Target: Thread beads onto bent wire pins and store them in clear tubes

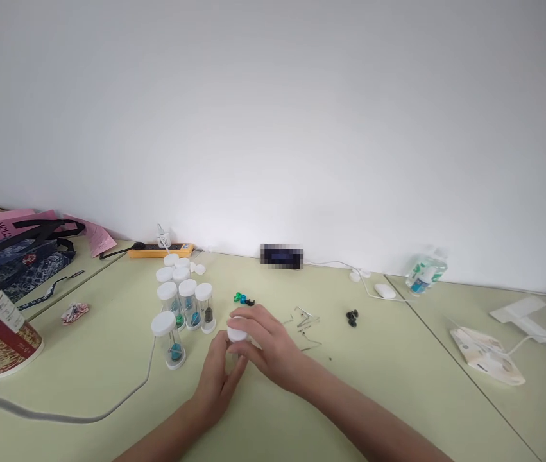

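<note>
At the middle of the table, my left hand is wrapped round a small container, most of which my fingers hide. My right hand grips its white cap from above. Left of my hands stand several clear tubes with white caps; the nearest tube holds a teal piece and a thin rod, and another tube holds a dark piece. Just beyond my fingers lie small green, blue and black pieces. Thin bent metal rods are scattered to the right, with black pieces farther over.
A yellow power strip and a phone-like dark, pixelated object sit along the wall. A white cable runs across the left side near a noodle cup. Rightward are a white mouse, a clear bottle and a tissue pack.
</note>
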Motion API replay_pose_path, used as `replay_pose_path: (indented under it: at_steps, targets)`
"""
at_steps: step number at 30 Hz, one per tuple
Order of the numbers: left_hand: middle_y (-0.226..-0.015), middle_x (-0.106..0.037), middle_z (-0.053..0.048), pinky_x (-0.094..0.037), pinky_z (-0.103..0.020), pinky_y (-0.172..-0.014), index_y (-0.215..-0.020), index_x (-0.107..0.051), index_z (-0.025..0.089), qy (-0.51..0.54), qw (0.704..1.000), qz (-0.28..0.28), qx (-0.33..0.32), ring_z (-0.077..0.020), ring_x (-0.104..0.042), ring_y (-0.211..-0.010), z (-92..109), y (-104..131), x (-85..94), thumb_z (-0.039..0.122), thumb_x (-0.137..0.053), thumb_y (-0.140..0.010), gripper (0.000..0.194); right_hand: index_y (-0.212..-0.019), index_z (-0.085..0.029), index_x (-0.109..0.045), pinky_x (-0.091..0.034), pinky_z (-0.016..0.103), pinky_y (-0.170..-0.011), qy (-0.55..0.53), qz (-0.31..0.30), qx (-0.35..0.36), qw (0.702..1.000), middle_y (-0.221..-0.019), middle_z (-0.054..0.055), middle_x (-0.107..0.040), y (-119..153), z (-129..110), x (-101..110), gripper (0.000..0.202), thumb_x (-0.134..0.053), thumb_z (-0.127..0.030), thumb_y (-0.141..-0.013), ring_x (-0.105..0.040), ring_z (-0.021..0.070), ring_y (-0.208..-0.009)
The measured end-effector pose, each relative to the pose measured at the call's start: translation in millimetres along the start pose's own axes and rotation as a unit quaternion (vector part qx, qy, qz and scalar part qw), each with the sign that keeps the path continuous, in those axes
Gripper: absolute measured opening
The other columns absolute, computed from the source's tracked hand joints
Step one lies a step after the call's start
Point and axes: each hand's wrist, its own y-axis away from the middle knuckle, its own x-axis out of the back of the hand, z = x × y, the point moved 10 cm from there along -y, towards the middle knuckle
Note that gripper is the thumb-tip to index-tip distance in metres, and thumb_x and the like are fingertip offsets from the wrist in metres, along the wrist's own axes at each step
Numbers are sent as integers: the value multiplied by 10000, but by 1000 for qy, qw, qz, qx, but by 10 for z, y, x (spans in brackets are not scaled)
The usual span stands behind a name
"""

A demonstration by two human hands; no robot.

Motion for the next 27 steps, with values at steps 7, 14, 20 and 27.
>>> replay_pose_path:
  at_steps: [7,14,20,27]
  targets:
    - [-1014,-544,-79,-467,-352,-730,-1087,-431,206,35,990,46,130,-227,-528,-938,-207,-40,99,326,-429,-881,238,-1303,-179,-391,-412,359,-985,33,-5,5,999,-1304,98,-479,-10,175,-228,368,-375,-181,-935,-462,179,-1157]
    - [-1104,-503,-99,-468,-327,-674,-1175,-383,214,-41,985,117,117,-217,-499,-927,-217,-47,240,281,-489,-847,351,-1323,-170,-387,-412,361,-981,61,14,-9,998,-1319,93,-481,-15,301,-345,389,-369,-186,-935,-464,186,-1171]
    - [-1037,-450,-92,-405,-410,-852,-1081,-412,181,-133,955,242,-110,-228,-468,-1001,335,46,501,106,-610,-732,408,-1311,-155,-412,-446,328,-906,128,21,-9,992,-1324,101,-492,30,317,-382,381,-372,-212,-936,-519,188,-1128]
    - [-848,-450,-51,-413,-316,-679,-906,-440,157,-123,944,132,-278,-179,-462,-812,758,250,198,-83,-510,-673,341,-1351,-129,-342,-423,318,-959,66,-6,-1,998,-1377,108,-423,-59,198,-444,411,-322,-184,-945,-409,160,-1244]
